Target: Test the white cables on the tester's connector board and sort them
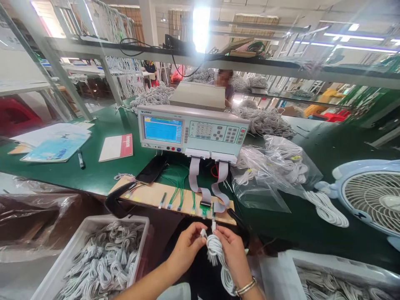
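Note:
My left hand (191,243) pinches a small white connector (203,233) at one end of a bundled white cable. My right hand (231,250) holds the coiled white cable (215,246) and grips a second white plug (214,225) that points up at the front edge of a wooden board (187,196). The plug meets a small upright green piece on that board. Beside it sits a green circuit board (205,208) with a grey ribbon cable. Behind stands a tester (193,129) with a lit blue screen.
A white bin of bundled cables (145,225) stands at the lower left, another bin (290,266) at the lower right. Bagged cables (265,171), a cable coil (326,208) and a fan (375,196) lie right. A phone (152,168), booklet (116,148) and marker (81,159) lie left. A person sits behind the tester.

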Available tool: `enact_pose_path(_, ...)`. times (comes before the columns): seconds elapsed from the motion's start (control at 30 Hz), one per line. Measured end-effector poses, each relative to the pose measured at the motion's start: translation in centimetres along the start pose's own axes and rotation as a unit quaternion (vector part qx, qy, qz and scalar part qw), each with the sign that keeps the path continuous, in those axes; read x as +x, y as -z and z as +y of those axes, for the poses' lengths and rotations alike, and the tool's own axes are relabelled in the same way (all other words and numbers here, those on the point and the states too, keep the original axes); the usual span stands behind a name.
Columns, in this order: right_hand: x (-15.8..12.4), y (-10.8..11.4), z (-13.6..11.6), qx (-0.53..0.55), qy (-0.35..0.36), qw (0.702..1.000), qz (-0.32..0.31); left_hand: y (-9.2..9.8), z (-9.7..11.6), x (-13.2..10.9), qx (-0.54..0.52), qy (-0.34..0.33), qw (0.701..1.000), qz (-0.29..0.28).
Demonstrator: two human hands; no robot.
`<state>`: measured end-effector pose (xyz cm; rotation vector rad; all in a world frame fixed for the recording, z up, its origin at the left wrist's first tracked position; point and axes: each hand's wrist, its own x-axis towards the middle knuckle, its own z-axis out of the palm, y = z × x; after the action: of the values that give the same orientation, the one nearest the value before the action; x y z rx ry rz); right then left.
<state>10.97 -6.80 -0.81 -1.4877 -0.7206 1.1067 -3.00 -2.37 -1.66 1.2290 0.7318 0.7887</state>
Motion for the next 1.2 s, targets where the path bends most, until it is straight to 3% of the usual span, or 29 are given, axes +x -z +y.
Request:
enact_pose_path(0.27, 0.1, 0.3, -1.4, -0.074, 0.046, 0.996, 0.004, 0.2, 0.0, 1.1, -0.155, 0.192, 0.969, 0.029)
enact_pose_path(0.4, 0.1, -0.2, -0.7, 0.027, -0.010, 0.999, -0.021, 0.8, 0.9, 1.0, -0.226, 0.237, 0.945, 0.006)
enact_pose_path(0.5, 0.1, -0.7, -0.2, 0.092, -0.030, 0.995, -0.006, 1.3, 1.5, 1.2, -0.240, 0.257, 0.936, 0.014)
enact_pose_path(0.67, 0.0, 0.0, -0.7, 0.021, 0.048, 0.998, -0.044, 0.8, 1.7, 1.7, -0.214, 0.254, 0.942, 0.037)
enact_pose_path(0.77, -0.1, 0.7, -0.8, -0.006, 0.049, 0.996, -0.079, -0.1, 1.5, 1.9, -0.210, 0.242, 0.945, 0.058)
enact_pose_path(1.0, -0.5, 0.8, 0.1, 0.003, 0.053, 0.997, -0.051, -1.8, 0.5, 1.6, -0.289, 0.178, 0.932, 0.129)
enact_pose_path(1.13, -0.7, 0.0, -0.1, 0.014, 0.048, 0.998, -0.023, -1.6, 0.3, 1.6, -0.306, 0.162, 0.930, 0.121)
enact_pose_path(1.2, -0.5, -0.1, -0.1, 0.006, 0.037, 0.999, -0.028, -1.2, 0.6, 1.8, -0.293, 0.176, 0.936, 0.086)
